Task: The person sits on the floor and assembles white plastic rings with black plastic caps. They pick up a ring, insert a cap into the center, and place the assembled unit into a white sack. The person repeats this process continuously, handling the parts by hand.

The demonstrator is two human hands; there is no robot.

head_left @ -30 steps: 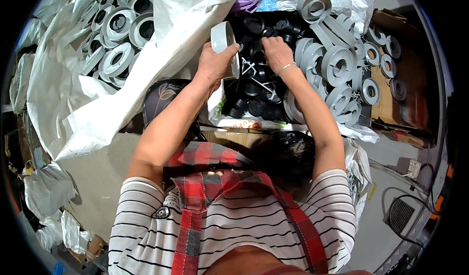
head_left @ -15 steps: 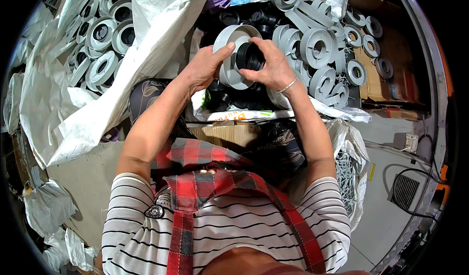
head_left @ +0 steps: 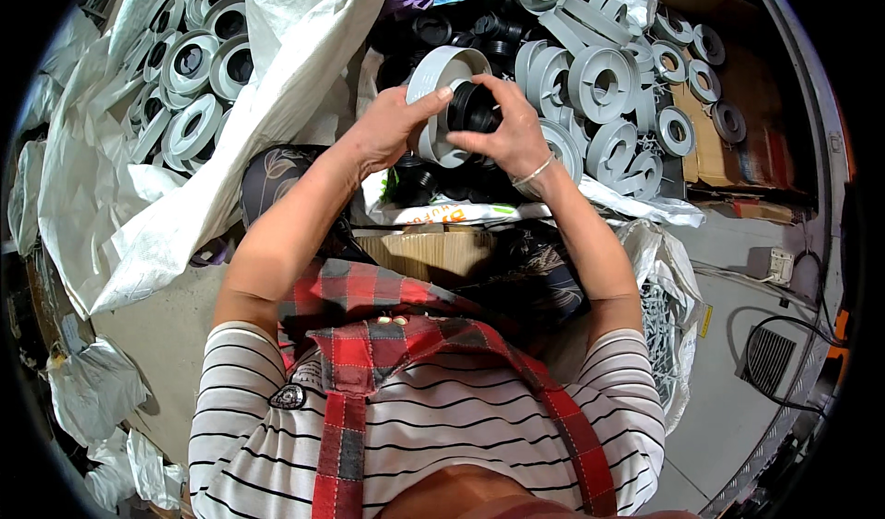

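My left hand [head_left: 392, 132] grips a grey plastic ring [head_left: 441, 76] by its rim, holding it upright in front of me. My right hand [head_left: 505, 134] holds a black round insert [head_left: 472, 106] pressed into the ring's centre hole. Both hands meet over a pile of black round parts [head_left: 442, 182] lying in an open white sack.
A heap of loose grey rings [head_left: 599, 86] lies to the right, some on brown cardboard [head_left: 728, 159]. More grey rings [head_left: 194, 67] fill a white woven sack [head_left: 184, 206] at the left. A folded cardboard box [head_left: 424, 252] sits near my lap. Cables and a vent [head_left: 770, 358] are at the right.
My left hand brought the grey ring down from the pile. My right hand picked a black insert and pushed it into the ring's hole; both hands came closer together.
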